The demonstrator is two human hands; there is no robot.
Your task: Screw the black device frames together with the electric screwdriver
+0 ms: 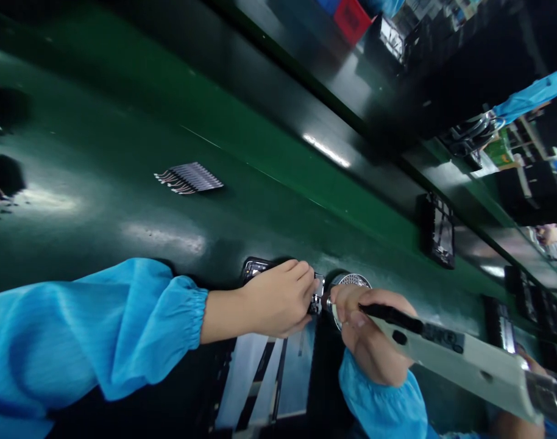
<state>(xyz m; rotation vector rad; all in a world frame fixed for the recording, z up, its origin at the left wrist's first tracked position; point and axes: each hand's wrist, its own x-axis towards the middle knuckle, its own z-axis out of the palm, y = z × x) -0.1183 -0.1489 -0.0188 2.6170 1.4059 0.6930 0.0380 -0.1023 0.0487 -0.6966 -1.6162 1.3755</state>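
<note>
My left hand (278,299) lies over the upper part of a flat black-framed electronic device (297,378), its fingers curled and pressed together at the far right corner. Beside those fingertips shows a small shiny metal part (319,292). The device has pale panels and dark strips; my hand hides part of it. My right hand (374,329) grips a whitish electric screwdriver (470,360), tilted so its body runs to the lower right. The tool's nose points at the metal part; I cannot tell whether its tip touches. Behind my right fingers stands a round metal dish (354,280) with a perforated top.
On the green bench (100,152) lies a row of silvery battery-like packs (196,177) with thin wires. Wired dark parts (2,177) sit at the far left. More black devices (438,231) rest along the ledge. Across the line are a red bin (351,21) and a co-worker's blue sleeve (529,97).
</note>
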